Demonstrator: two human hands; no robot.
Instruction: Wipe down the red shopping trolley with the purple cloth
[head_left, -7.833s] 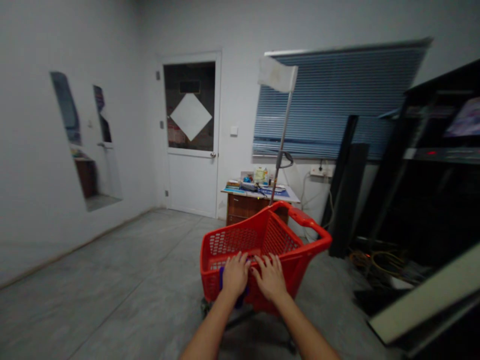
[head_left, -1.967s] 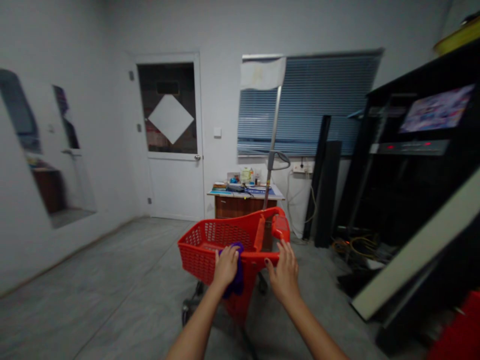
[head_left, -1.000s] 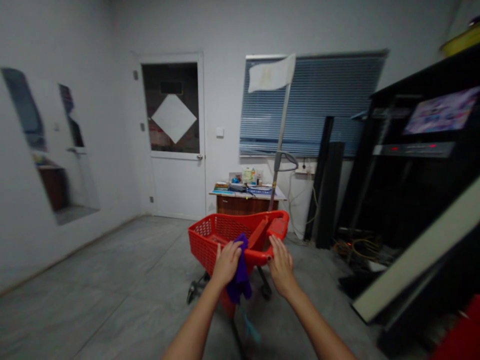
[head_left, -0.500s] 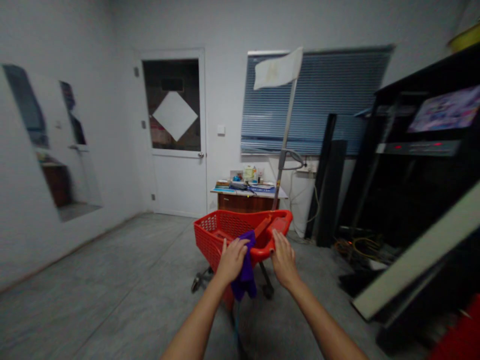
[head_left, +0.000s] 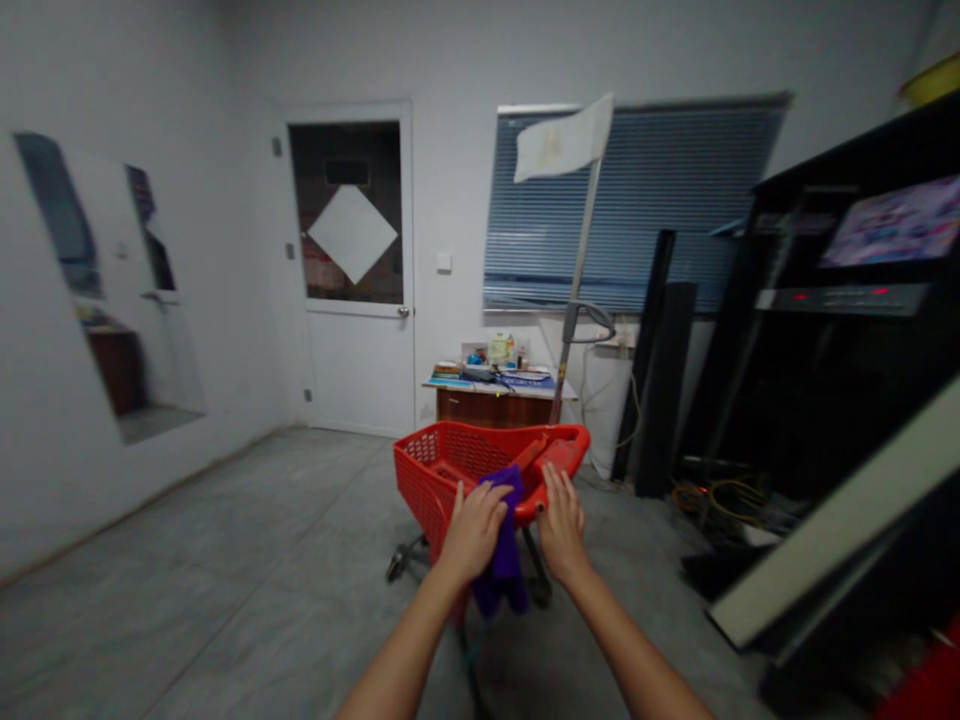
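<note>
A small red plastic shopping cart point(head_left: 442, 470) stands on the grey floor in front of me, with a metal pole and a white flag point(head_left: 562, 145) rising from its right side. My left hand point(head_left: 474, 528) presses a purple cloth point(head_left: 504, 555) against the cart's near rim, fingers curled over it. My right hand point(head_left: 559, 520) rests on the rim beside it, fingers together and stretched forward, touching the red handle end point(head_left: 559, 455).
A brown desk point(head_left: 491, 400) with clutter stands behind the cart, under a window with blue blinds point(head_left: 660, 200). A white door point(head_left: 352, 270) is at the back left. Dark panels and a black cabinet point(head_left: 847, 330) with cables on the floor fill the right side.
The cart has turned and shifted slightly right. My left hand has slid the purple cloth along the rim toward my right hand, and the two hands are closer together.
</note>
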